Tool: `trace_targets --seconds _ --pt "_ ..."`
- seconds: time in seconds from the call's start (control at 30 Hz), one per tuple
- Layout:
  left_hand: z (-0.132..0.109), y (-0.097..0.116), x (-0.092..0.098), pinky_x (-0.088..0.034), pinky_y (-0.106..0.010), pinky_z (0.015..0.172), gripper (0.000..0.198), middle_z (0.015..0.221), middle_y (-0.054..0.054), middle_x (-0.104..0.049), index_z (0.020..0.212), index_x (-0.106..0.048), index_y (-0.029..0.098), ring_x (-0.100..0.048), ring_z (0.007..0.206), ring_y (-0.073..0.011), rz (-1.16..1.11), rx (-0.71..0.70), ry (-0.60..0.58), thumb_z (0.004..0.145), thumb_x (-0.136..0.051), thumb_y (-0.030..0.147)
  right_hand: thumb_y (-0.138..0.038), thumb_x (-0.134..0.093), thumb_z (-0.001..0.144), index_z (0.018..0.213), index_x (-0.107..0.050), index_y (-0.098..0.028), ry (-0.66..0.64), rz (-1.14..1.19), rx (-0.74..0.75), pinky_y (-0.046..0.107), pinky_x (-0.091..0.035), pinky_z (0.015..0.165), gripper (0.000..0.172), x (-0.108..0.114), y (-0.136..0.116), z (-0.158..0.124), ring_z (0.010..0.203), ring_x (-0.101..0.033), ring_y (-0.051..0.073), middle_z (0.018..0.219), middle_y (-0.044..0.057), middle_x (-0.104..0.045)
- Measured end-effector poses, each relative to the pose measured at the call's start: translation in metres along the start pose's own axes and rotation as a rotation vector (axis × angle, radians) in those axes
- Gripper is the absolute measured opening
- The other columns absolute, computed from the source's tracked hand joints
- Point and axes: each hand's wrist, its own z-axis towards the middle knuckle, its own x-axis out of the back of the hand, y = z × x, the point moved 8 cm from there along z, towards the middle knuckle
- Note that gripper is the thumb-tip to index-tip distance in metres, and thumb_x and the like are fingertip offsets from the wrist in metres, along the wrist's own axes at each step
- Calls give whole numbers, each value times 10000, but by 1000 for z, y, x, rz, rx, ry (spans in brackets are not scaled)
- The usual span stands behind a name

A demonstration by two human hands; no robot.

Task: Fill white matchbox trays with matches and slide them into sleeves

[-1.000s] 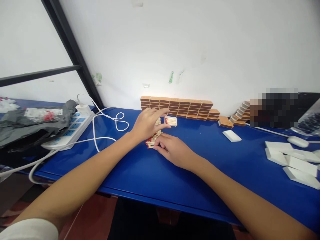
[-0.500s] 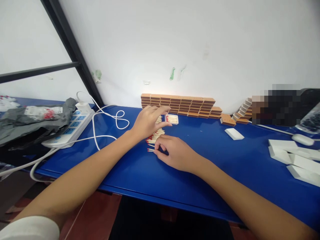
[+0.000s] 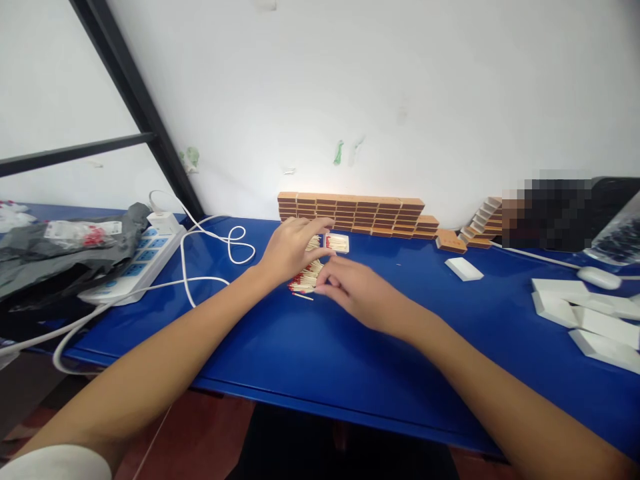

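A pile of red-headed matches (image 3: 309, 275) lies on the blue table, partly covered by both hands. My left hand (image 3: 295, 247) arches over the back of the pile, thumb and fingers apart, holding nothing I can see. At the pile's right edge, my right hand (image 3: 353, 290) has thumb and fingertips pinched together; what they grip is too small to name. One single match (image 3: 303, 296) lies just in front of the pile. Beyond my left fingertips sits a small white tray (image 3: 345, 245) with matches in it.
Stacked matchboxes (image 3: 355, 212) line the wall. More boxes (image 3: 487, 227) stand at the right, near white trays (image 3: 560, 293) and one separate tray (image 3: 464, 269). A power strip (image 3: 145, 263), white cables (image 3: 184, 267) and a grey plastic bag (image 3: 100, 253) are on the left.
The view has shifted slightly. My right hand has moved up a little, nearer my left thumb. The loose matches at the pile's front are now one slanted match.
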Motion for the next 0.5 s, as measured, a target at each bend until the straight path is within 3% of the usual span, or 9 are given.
trace_targets --seconds 0.1,0.23,0.33,0.5 --pt "0 -1 -1 -537 -398 904 507 1143 -73 -794 1343 -598 210 -753 1065 -260 7 16 -14 918 -847 330 -224 -600 1023 946 -641 -210 221 -71 -7 307 -391 694 88 35 11 2 768 -541 173 927 38 -611" --pt "0 2 1 -544 -404 931 607 1121 -76 -799 1336 -610 211 -754 1060 -257 -42 27 13 847 -899 425 -219 -597 1011 955 -631 -205 425 -196 -99 321 -382 691 67 64 27 -1 753 -533 188 903 45 -595" --pt "1 8 3 -552 -388 919 624 1095 -59 -806 1327 -614 219 -760 1039 -244 -73 17 40 825 -901 453 -210 -606 1001 953 -630 -201 463 -239 -147 327 -380 691 54 66 40 -2 739 -529 189 905 46 -592" --pt "-1 15 1 -555 -391 950 617 1098 -60 -806 1334 -618 220 -760 1059 -241 -111 5 45 837 -881 473 -201 -607 993 950 -669 -199 401 -248 -145 337 -401 711 75 58 47 3 768 -549 194 958 63 -596"
